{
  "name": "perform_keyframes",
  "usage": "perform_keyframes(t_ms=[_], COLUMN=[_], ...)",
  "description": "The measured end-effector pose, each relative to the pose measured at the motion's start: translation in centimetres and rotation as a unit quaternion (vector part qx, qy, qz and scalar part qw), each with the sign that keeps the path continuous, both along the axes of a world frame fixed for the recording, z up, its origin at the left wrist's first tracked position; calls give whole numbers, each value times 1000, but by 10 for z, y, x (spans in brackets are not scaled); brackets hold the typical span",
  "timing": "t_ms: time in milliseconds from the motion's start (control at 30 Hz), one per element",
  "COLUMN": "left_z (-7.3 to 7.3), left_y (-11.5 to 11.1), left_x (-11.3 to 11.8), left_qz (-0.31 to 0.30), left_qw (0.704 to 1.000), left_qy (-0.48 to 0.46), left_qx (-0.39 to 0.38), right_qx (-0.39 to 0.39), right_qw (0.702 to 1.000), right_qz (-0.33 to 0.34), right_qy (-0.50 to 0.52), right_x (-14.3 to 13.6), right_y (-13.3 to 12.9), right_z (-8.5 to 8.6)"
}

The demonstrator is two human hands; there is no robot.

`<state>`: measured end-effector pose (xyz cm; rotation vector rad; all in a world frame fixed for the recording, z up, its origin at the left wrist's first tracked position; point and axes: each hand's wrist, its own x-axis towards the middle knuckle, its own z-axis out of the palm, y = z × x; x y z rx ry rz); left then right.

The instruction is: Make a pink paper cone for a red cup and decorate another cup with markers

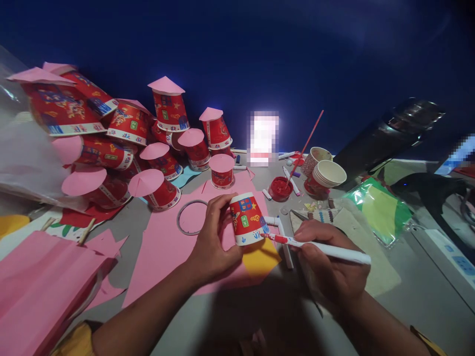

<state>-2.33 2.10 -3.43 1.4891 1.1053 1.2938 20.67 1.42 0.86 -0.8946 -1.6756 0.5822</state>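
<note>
Between the thumb and fingers of my left hand is a red paper cup, turned upside down and tilted slightly. Its white band at the lower edge carries small blue marks. My right hand is closed round a white marker with a red section near its tip. The marker's tip meets or nearly meets the white band at the cup's right side. Beneath the cup lie a pink paper sheet and a yellow paper piece. White marker parts rest just right of the cup.
Several red cups with pink cone tops are piled at the left. A roll of tape lies on the pink sheet. Behind my right hand stand a red paint pot with a thin stick and stacked paper cups. A black bottle leans at the right.
</note>
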Motion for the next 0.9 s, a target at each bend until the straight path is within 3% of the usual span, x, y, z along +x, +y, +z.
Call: perform_keyframes(t_ms=[900], left_z=[-2], left_y=[-1], left_x=[-1], left_qz=[-7], left_qw=[1000], left_qy=[7], left_qx=[21], right_qx=[-14], right_qw=[1000], right_qz=[-10], right_qy=[-17], right_x=[-1], right_y=[1], right_z=[4])
